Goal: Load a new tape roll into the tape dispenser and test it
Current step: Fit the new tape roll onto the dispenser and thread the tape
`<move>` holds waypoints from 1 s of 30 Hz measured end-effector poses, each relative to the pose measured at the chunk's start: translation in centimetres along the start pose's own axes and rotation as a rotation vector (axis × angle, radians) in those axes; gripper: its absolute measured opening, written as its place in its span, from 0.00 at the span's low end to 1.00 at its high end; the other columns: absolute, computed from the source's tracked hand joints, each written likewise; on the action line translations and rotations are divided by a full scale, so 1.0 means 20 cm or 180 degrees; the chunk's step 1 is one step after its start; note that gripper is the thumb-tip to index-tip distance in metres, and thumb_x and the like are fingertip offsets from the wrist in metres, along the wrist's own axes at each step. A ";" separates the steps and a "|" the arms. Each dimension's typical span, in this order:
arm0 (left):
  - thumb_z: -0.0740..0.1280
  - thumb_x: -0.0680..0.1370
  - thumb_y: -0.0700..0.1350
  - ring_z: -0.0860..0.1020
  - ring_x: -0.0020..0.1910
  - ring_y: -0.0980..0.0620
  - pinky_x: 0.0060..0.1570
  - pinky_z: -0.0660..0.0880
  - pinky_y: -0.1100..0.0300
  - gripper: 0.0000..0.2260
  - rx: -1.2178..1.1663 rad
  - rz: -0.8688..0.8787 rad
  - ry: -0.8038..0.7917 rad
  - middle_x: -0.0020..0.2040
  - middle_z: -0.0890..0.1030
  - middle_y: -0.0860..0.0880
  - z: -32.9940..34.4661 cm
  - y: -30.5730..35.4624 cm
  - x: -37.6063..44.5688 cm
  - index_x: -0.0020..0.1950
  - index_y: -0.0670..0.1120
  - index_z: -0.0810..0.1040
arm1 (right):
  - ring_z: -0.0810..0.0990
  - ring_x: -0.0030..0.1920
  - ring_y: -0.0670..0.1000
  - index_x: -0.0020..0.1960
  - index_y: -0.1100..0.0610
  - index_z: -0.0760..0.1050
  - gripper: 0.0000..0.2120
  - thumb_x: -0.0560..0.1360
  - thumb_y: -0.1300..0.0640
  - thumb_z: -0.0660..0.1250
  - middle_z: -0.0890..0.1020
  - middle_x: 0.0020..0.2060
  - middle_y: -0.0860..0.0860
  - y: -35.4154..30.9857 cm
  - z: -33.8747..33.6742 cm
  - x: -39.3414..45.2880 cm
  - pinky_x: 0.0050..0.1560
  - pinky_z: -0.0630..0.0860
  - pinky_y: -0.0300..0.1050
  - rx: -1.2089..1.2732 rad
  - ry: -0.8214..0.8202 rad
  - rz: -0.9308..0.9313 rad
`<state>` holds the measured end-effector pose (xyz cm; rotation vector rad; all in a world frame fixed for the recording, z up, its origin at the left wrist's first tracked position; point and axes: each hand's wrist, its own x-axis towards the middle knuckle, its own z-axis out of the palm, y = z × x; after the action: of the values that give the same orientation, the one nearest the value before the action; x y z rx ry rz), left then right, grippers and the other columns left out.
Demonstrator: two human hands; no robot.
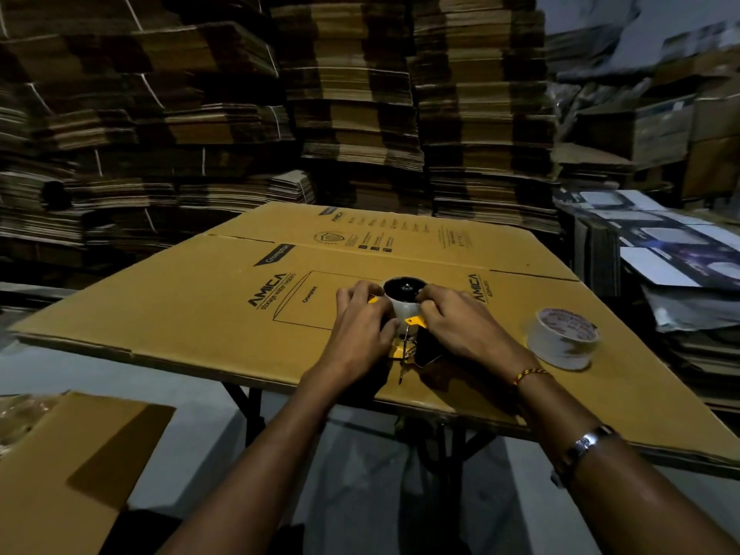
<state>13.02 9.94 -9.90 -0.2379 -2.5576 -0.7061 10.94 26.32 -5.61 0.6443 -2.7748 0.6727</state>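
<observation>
Readable print, all found on the flattened cardboard box (192, 314)

"AMICA storage water heaters" is printed left of centre, "Crompton" is seen beside it and on a dark tag above, "AMICA" is repeated at right; the tape roll (562, 338) lettering can't be made out.

Location: packaging warehouse / carton storeroom.
Flattened corrugated cartons (352, 94) stacked high along the walls; a printed flat carton (200, 314) serves as worktop.

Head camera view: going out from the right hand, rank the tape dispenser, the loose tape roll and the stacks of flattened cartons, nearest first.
1. Tape dispenser: under the right hand, gripped.
2. Loose tape roll: on the cardboard sheet, to the hand's right.
3. Stacks of flattened cartons: far behind the table.
</observation>
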 end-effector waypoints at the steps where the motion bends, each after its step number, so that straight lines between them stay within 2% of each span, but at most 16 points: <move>1: 0.64 0.80 0.48 0.58 0.68 0.48 0.63 0.64 0.55 0.11 -0.0048 -0.0003 -0.0027 0.71 0.64 0.47 0.00 0.00 0.00 0.58 0.44 0.79 | 0.78 0.49 0.53 0.60 0.55 0.76 0.15 0.81 0.53 0.53 0.80 0.52 0.54 0.00 0.00 0.00 0.48 0.73 0.49 0.0006 -0.0010 0.0004; 5: 0.65 0.79 0.48 0.55 0.71 0.48 0.66 0.65 0.47 0.08 -0.0332 0.0052 -0.0194 0.75 0.58 0.51 -0.03 -0.01 -0.01 0.53 0.44 0.79 | 0.75 0.43 0.49 0.61 0.54 0.75 0.15 0.82 0.53 0.53 0.78 0.49 0.51 0.00 0.00 0.00 0.44 0.66 0.45 0.0021 -0.0028 -0.0020; 10: 0.65 0.80 0.49 0.54 0.71 0.52 0.65 0.60 0.52 0.09 -0.0673 0.0245 -0.0390 0.76 0.56 0.54 -0.08 -0.03 -0.02 0.50 0.44 0.80 | 0.76 0.43 0.51 0.63 0.53 0.73 0.15 0.81 0.52 0.53 0.80 0.49 0.54 0.03 0.00 0.02 0.39 0.66 0.45 0.0124 -0.0104 0.0018; 14: 0.67 0.79 0.49 0.53 0.71 0.55 0.64 0.57 0.56 0.06 -0.0953 0.0260 -0.0541 0.76 0.56 0.56 -0.12 -0.03 -0.04 0.44 0.49 0.78 | 0.76 0.49 0.53 0.67 0.52 0.69 0.16 0.82 0.51 0.52 0.78 0.54 0.53 0.04 0.00 0.03 0.44 0.69 0.48 0.0277 -0.0316 0.0080; 17: 0.68 0.78 0.49 0.53 0.71 0.55 0.66 0.58 0.53 0.06 -0.0906 0.0268 -0.0605 0.76 0.55 0.56 -0.15 -0.02 -0.04 0.45 0.48 0.79 | 0.77 0.55 0.54 0.69 0.49 0.69 0.18 0.81 0.50 0.52 0.78 0.61 0.53 0.05 0.00 0.03 0.55 0.75 0.53 0.0406 -0.0359 0.0090; 19: 0.68 0.78 0.49 0.50 0.73 0.53 0.70 0.59 0.48 0.06 -0.0549 0.0400 -0.0455 0.77 0.54 0.54 -0.14 -0.01 -0.05 0.48 0.48 0.81 | 0.75 0.60 0.55 0.71 0.49 0.68 0.19 0.82 0.51 0.52 0.76 0.67 0.53 0.05 0.00 0.01 0.59 0.74 0.54 0.0435 -0.0315 0.0069; 21: 0.69 0.77 0.48 0.46 0.77 0.46 0.71 0.60 0.41 0.05 0.0068 0.0683 -0.0061 0.78 0.54 0.50 -0.13 0.01 -0.08 0.46 0.48 0.81 | 0.74 0.62 0.55 0.73 0.50 0.67 0.20 0.83 0.51 0.51 0.75 0.68 0.52 0.05 -0.01 0.01 0.61 0.72 0.53 0.0429 -0.0294 0.0057; 24: 0.71 0.75 0.47 0.48 0.78 0.41 0.66 0.62 0.30 0.04 0.0821 0.0792 0.0505 0.78 0.58 0.47 -0.13 0.07 -0.15 0.40 0.50 0.79 | 0.75 0.57 0.55 0.69 0.50 0.69 0.18 0.82 0.51 0.51 0.77 0.64 0.55 0.04 0.00 0.04 0.53 0.71 0.50 0.0261 -0.0402 0.0077; 26: 0.73 0.73 0.47 0.53 0.77 0.41 0.65 0.63 0.30 0.05 0.1026 0.0663 0.0701 0.77 0.61 0.46 -0.13 0.10 -0.19 0.41 0.50 0.78 | 0.75 0.56 0.55 0.68 0.51 0.70 0.18 0.82 0.52 0.51 0.77 0.64 0.55 0.04 0.00 0.06 0.51 0.70 0.49 0.0226 -0.0402 0.0079; 30: 0.74 0.73 0.45 0.59 0.75 0.42 0.60 0.71 0.39 0.05 0.0724 0.0147 0.0904 0.75 0.65 0.47 -0.10 0.07 -0.29 0.45 0.48 0.80 | 0.75 0.58 0.54 0.69 0.51 0.71 0.18 0.82 0.51 0.51 0.76 0.67 0.53 0.06 0.00 0.05 0.54 0.71 0.50 0.0182 -0.0403 -0.0039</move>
<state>19.26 9.80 -10.65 -0.1111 -2.3260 -0.3946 9.55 26.89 -5.68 0.7394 -2.8735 0.7353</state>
